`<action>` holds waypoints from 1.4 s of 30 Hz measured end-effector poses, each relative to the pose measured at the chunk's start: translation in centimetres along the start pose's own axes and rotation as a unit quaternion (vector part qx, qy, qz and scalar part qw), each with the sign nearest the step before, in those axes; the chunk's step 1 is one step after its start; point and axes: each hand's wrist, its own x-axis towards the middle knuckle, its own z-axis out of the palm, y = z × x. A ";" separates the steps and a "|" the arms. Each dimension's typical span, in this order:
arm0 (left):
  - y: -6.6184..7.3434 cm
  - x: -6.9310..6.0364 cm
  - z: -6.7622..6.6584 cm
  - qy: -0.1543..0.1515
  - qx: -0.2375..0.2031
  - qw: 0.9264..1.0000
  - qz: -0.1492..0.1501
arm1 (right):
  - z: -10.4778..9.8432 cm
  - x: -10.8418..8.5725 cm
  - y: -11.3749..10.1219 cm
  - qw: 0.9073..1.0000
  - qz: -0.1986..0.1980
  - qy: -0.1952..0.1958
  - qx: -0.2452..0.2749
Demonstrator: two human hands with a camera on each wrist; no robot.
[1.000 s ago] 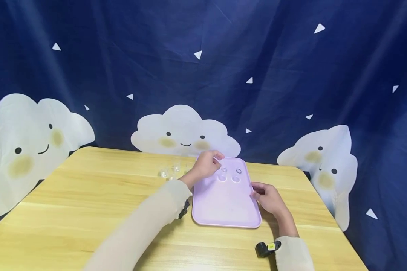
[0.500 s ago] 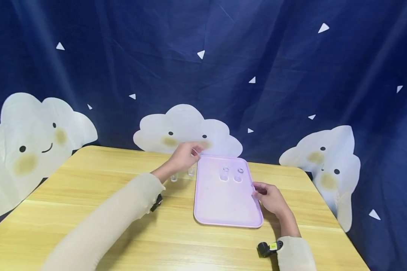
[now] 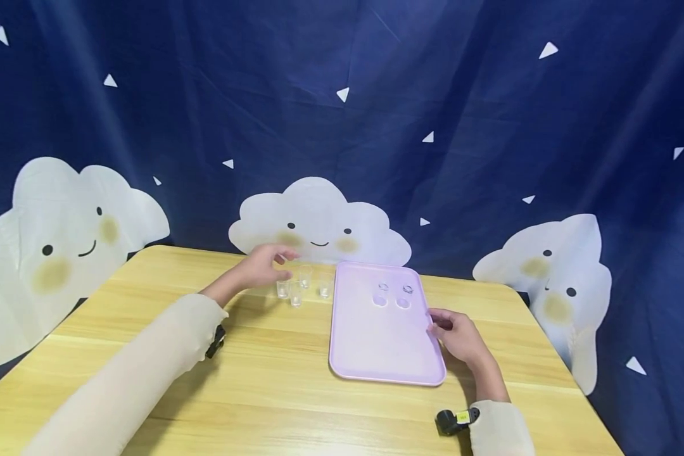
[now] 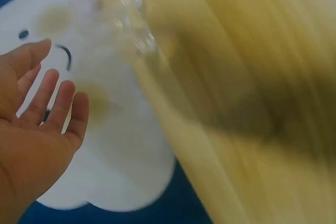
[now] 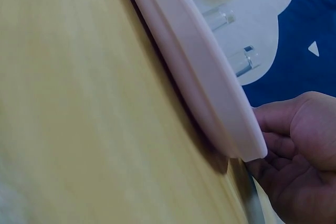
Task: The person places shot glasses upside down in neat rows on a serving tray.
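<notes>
Two clear cups, one at the tray's left (image 3: 380,299) and one at its right (image 3: 403,300), stand on the far half of the lilac tray (image 3: 384,354). My right hand (image 3: 460,337) grips the tray's right edge; in the right wrist view its thumb and fingers (image 5: 307,150) pinch the rim (image 5: 210,72). To the left of the tray, several clear cups (image 3: 296,295) stand on the table. Beside and above them is my left hand (image 3: 261,266), fingers relaxed, holding nothing; the left wrist view shows its palm (image 4: 42,129) and spread fingers.
The wooden table (image 3: 251,392) carries the tray and cups. Behind it hangs a dark blue curtain (image 3: 285,76) with white clouds and triangles. A small black device (image 3: 447,421) is strapped to the right wrist.
My left hand has moved from over the tray leftward to the cups on the table, which are now more exposed. The right hand keeps its place at the tray's edge.
</notes>
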 end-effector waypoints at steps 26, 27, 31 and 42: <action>-3.7 -1.6 1.5 -0.052 -0.067 0.988 -0.128 | 0.0 0.0 0.3 1.000 0.006 0.001 0.013; -3.8 -1.6 1.5 -0.051 -0.071 0.987 -0.133 | 0.0 0.0 0.3 1.000 0.008 0.001 0.014; -4.0 -1.5 1.7 -0.046 -0.076 0.986 -0.144 | 0.0 0.0 0.3 1.000 0.009 0.002 0.015; -4.0 -1.4 2.2 -0.053 -0.132 0.972 -0.186 | 0.1 0.0 0.1 1.000 0.014 0.001 0.015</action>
